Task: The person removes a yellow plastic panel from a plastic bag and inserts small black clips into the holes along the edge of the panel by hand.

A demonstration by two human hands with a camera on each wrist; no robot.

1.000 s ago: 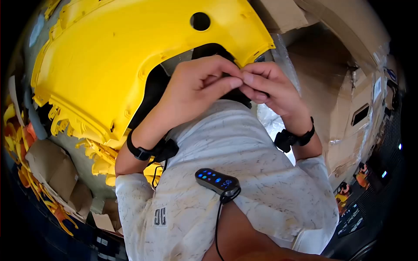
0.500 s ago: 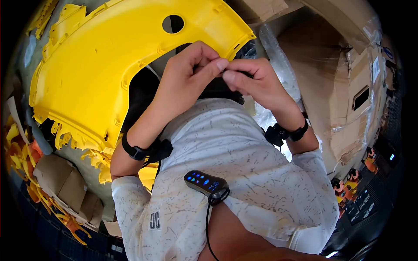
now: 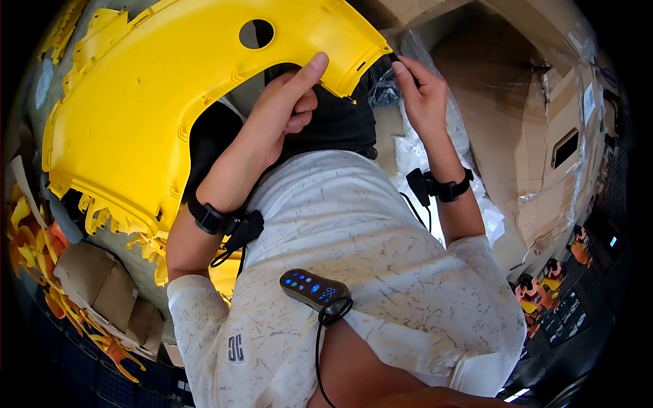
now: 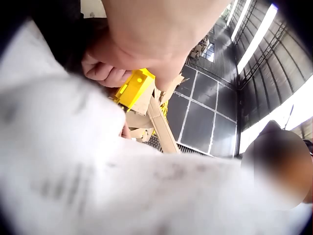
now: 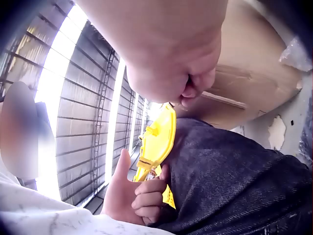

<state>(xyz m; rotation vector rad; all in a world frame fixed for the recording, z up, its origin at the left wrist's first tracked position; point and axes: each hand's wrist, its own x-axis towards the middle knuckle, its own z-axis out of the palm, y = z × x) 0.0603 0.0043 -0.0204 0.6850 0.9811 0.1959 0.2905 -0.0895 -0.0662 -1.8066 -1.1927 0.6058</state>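
Head view: the yellow panel (image 3: 129,88) is laid before the person, seemingly so its near end can be reached. The left hand (image 3: 282,102) is curled by the inner edge (any contents can't be told); by the right hand (image 3: 425,98), a dark piece (image 3: 395,59) is pinched at the corner, probably for control. Fingertips were joined half a second ago; now they're parted!

Bright strips (image 5: 62,44) cross the grey ribbed roof (image 5: 80,95) above pale floor (image 3: 386,130).

Pendant digits (image 3: 328,294), patch letters (image 3: 235,348), both illegible
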